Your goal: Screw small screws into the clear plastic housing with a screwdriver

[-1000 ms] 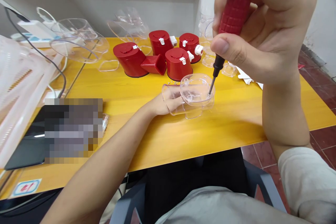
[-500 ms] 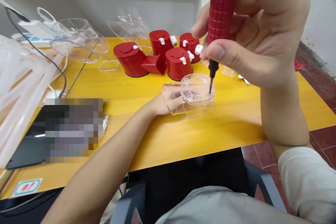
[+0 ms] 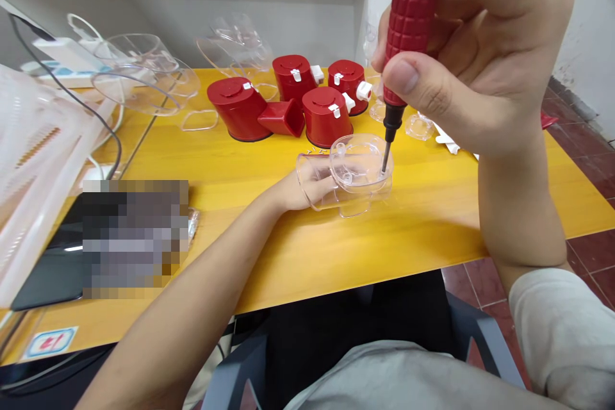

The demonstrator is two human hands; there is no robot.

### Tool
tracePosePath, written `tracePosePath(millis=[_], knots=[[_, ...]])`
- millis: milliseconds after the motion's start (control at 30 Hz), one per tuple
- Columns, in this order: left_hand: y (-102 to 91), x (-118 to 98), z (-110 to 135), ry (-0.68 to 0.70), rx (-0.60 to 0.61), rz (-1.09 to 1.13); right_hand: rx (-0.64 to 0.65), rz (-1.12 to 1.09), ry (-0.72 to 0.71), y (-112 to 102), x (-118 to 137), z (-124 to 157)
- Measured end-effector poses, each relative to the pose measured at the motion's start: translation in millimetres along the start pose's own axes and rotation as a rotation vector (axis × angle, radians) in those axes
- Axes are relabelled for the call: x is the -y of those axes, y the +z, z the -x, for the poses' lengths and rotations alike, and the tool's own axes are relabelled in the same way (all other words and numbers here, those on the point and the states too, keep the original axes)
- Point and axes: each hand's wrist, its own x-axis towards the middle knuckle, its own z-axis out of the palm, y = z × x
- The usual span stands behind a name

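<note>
My right hand [image 3: 461, 57] is closed around a screwdriver [image 3: 410, 29] with a red grip and black ends. Its shaft points down, and the tip meets the right side of a clear plastic housing [image 3: 360, 170] near its upper rim. Round posts show inside that clear part. From the left, my left hand [image 3: 314, 182] reaches into the open side of the housing, so its fingers are seen only through the plastic and its grip is partly hidden. Several tiny screws [image 3: 317, 152] lie on the table just behind the housing.
Several red plastic housings [image 3: 329, 118] with white clips stand behind the clear one. Large clear plastic parts [image 3: 144, 73] and a power strip [image 3: 72, 54] sit at back left. A dark device [image 3: 48, 262] lies left, partly pixelated. White pieces [image 3: 446, 139] lie right on the yellow table [image 3: 298, 269].
My right hand has turned and shifted slightly right, and the screwdriver's handle leans further right with it. The tip stays at the same spot; my left hand and the clear housing hold still.
</note>
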Motion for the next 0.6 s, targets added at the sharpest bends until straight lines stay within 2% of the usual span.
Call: tracePosePath(millis=[133, 233, 300, 433, 600], knots=[[2.4, 4, 1, -0.017, 0.004, 0.059, 0.043, -0.065, 0.097, 3, 5, -3], [4.6, 7, 1, -0.009, -0.018, 0.086, 0.04, -0.067, 0.11, 5, 9, -1], [4.5, 5, 1, -0.012, -0.013, 0.062, 0.022, -0.067, 0.064, 5, 12, 3], [1.8, -4, 0, -0.009, -0.001, -0.018, -0.043, -0.136, -0.119, 7, 16, 10], [1.9, -5, 0, -0.018, 0.0, -0.02, -0.046, -0.027, -0.187, 4, 14, 10]])
